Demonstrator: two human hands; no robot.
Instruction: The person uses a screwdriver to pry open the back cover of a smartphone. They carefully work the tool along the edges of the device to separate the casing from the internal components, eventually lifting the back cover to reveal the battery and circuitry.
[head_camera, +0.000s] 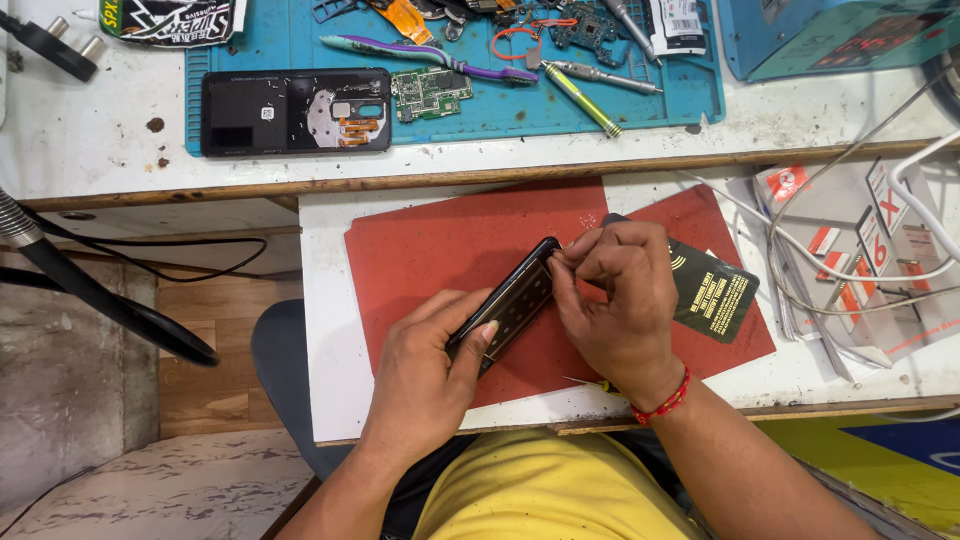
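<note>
Over the red mat (430, 250) on the counter (330, 330), the left hand (425, 365) clamps the phone (515, 300) by its long edges while the right hand (615, 300) pinches its top corner; it looks light, stiff, slippery and probably fragile.

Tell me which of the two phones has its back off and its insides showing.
The black phone lying flat on the blue mat, with its insides exposed. The other phone is held on edge between the left hand and right hand over the red mat.

shirt: yellow | arms: bare, no sleeves seen | right wrist: red beaded thread band (662, 402)
</note>
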